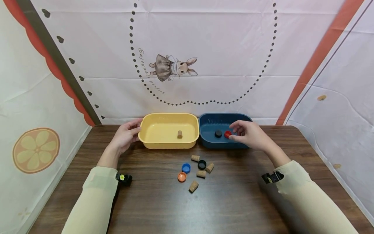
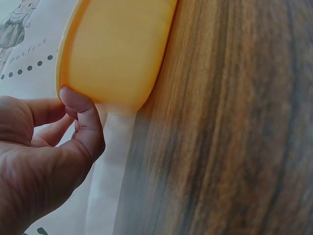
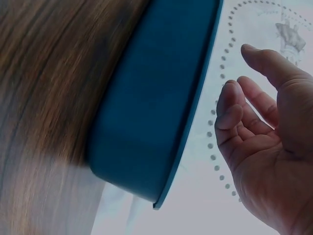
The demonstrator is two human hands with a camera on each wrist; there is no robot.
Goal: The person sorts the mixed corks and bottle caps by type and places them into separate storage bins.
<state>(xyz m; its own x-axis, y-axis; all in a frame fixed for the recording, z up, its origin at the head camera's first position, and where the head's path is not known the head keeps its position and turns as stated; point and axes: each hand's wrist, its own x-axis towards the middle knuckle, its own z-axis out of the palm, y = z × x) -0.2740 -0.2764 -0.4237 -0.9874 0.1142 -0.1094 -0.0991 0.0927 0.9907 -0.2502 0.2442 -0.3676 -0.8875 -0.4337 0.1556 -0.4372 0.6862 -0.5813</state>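
My left hand (image 1: 126,136) is at the left end of a yellow bin (image 1: 168,146). In the left wrist view, its bent thumb and fingers hold the rim of this yellow bin (image 2: 117,44). One cork (image 1: 179,134) lies inside. My right hand (image 1: 248,134) hovers over the right part of a blue bin (image 1: 208,143), thumb and fingers apart and nothing between them. A red bottle cap (image 1: 228,134) sits in the blue bin by the thumb tip, beside a black cap (image 1: 218,133). The right wrist view shows the hand (image 3: 274,132) above the blue bin's rim.
On the wooden table (image 1: 233,195) before the bins lie a blue cap (image 1: 186,168), an orange cap (image 1: 182,176), a black cap (image 1: 202,164) and several corks (image 1: 193,187). The bins stand side by side against a printed cloth (image 1: 222,58).
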